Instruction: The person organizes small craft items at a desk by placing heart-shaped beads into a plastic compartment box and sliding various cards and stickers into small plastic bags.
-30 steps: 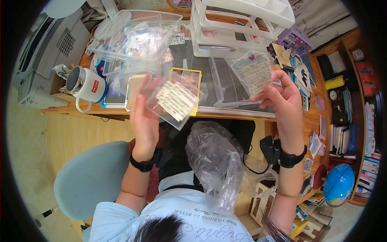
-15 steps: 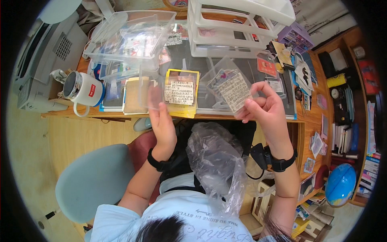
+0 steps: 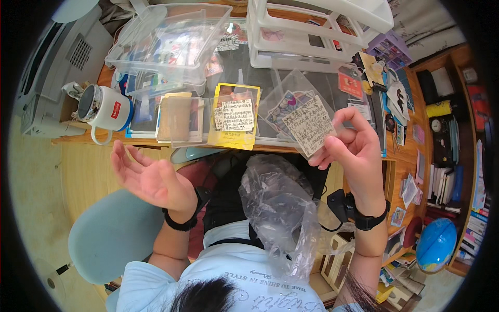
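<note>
Drawer unit (image 3: 296, 63) — cut off above; card lettering (image 3: 310, 124) (apparently handwritten) — too small to read.

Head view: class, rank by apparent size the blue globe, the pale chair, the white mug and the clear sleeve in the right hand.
1. Pale chair
2. Clear sleeve in the right hand
3. Blue globe and white mug: too alike to rank

Below the left hand (image 3: 155, 180), plank flooring (image 3: 83, 177), grey-green chair (image 3: 112, 234); right of the right hand (image 3: 358, 151), wooden bookcase (image 3: 467, 166), patterned curtain (image 3: 434, 31).
</note>
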`<state>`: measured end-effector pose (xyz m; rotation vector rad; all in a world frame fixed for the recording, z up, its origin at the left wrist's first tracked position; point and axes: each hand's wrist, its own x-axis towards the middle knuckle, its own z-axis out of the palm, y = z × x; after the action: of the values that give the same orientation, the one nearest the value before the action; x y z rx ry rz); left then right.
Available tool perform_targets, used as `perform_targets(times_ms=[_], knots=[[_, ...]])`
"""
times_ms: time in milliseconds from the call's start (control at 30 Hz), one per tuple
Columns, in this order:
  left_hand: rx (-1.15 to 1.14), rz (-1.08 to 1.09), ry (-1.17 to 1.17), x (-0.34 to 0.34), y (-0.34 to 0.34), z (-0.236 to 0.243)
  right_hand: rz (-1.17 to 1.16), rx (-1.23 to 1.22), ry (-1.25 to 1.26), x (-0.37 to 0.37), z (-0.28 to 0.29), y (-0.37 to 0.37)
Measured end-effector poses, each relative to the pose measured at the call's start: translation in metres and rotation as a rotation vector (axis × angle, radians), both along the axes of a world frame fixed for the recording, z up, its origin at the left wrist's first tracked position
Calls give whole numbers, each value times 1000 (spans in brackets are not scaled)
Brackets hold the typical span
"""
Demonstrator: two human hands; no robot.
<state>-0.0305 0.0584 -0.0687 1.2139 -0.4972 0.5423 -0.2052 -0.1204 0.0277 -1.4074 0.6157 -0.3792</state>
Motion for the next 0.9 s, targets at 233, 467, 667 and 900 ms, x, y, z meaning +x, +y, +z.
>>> perform_targets(times_ms=[233, 467, 667, 900], knots=[[386, -831, 282, -22, -1, 47, 53, 51, 18, -4, 7, 5], [358, -1184, 585, -24, -11, 62, 133, 166, 83, -9, 10, 15], [422, -1106, 638, -25, -4, 61, 168, 138, 138, -2, 10, 15], [166, -628, 346, -8, 31, 16, 35, -120, 91, 42, -11, 12]])
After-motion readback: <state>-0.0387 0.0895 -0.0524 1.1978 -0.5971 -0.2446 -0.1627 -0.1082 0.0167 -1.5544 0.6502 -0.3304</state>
